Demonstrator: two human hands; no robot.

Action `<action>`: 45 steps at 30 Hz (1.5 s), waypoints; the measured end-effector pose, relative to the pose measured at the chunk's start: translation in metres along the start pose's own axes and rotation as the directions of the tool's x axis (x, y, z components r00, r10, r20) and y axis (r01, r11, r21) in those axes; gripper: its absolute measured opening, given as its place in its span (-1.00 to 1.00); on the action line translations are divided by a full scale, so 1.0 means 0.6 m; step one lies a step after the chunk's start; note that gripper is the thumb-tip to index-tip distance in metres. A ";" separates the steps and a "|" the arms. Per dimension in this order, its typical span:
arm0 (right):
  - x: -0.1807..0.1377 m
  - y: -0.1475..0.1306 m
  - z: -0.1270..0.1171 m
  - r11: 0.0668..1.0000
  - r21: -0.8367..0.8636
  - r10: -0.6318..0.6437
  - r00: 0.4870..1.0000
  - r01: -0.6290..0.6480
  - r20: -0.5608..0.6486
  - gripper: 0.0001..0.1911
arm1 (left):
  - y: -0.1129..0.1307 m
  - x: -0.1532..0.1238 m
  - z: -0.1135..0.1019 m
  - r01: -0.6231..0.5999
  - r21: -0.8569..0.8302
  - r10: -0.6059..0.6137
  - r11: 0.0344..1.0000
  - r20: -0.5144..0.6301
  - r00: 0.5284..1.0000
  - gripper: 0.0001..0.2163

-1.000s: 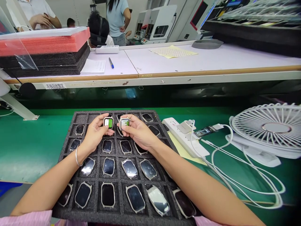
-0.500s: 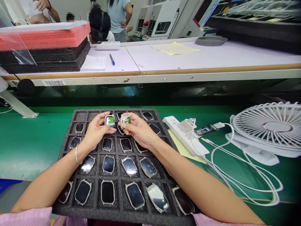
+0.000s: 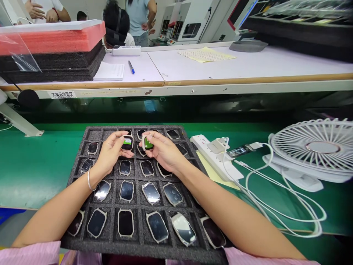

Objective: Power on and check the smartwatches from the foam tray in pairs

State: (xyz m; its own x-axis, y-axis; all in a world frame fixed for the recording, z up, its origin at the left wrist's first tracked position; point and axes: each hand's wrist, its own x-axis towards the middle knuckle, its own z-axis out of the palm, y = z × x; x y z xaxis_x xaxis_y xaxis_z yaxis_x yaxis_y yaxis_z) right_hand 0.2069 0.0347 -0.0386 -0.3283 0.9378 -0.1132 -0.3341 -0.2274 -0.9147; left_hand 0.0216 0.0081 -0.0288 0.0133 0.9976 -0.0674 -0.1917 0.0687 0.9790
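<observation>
A black foam tray (image 3: 82, 154) with rows of pockets lies on the green mat in front of me, most pockets holding a dark-screened smartwatch body (image 3: 126, 222). My left hand (image 3: 110, 152) pinches one watch body (image 3: 127, 142) whose screen is lit green and white. Beside it, my right hand (image 3: 162, 151) holds a second lit watch body (image 3: 148, 142), tilted a little. Both hands hover over the tray's far rows, close together, thumbs on the watch edges. A silver bangle (image 3: 89, 179) circles my left wrist.
To the right lie a white power strip (image 3: 213, 158), looping white cables (image 3: 278, 198) and a white desk fan (image 3: 311, 147) on its back. A raised white shelf (image 3: 248, 70) carries stacked foam trays (image 3: 52, 55), a pen and papers. Other people stand beyond it.
Both lit watch screens changed their display, the left one now mostly dark with a green bar. The right watch has tilted. My hands stayed over the same spot.
</observation>
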 end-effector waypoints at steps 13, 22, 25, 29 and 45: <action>-0.006 0.000 0.002 1.000 -0.006 -0.010 0.995 0.010 0.096 -0.53 | -0.003 0.002 0.000 0.006 -0.051 -0.006 0.999 0.002 1.000 -0.69; -0.003 0.001 0.003 0.999 -0.033 -0.006 0.999 0.007 0.034 -0.57 | -0.002 0.003 0.001 0.008 -0.043 -0.008 0.999 -0.001 1.000 -0.71; -0.003 -0.001 0.002 1.000 -0.017 0.011 1.000 -0.011 0.019 -0.56 | 0.000 0.002 0.002 0.017 -0.037 -0.018 0.999 -0.010 1.000 -0.72; -0.004 -0.001 0.002 1.000 -0.028 0.001 0.999 0.000 0.041 -0.52 | 0.003 0.002 0.003 0.020 -0.037 -0.020 0.999 -0.020 1.000 -0.73; -0.003 -0.001 0.000 0.997 -0.082 -0.011 1.000 0.011 -0.003 -0.61 | 0.002 0.002 0.000 -0.010 0.001 0.010 1.000 -0.027 1.000 -0.75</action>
State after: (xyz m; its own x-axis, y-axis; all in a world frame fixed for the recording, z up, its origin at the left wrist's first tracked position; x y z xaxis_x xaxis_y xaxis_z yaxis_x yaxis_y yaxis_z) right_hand 0.2078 0.0332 -0.0382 -0.3217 0.9410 -0.1046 -0.2642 -0.1953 -0.9445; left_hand 0.0216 0.0094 -0.0276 -0.0151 0.9979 -0.0624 -0.1909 0.0584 0.9799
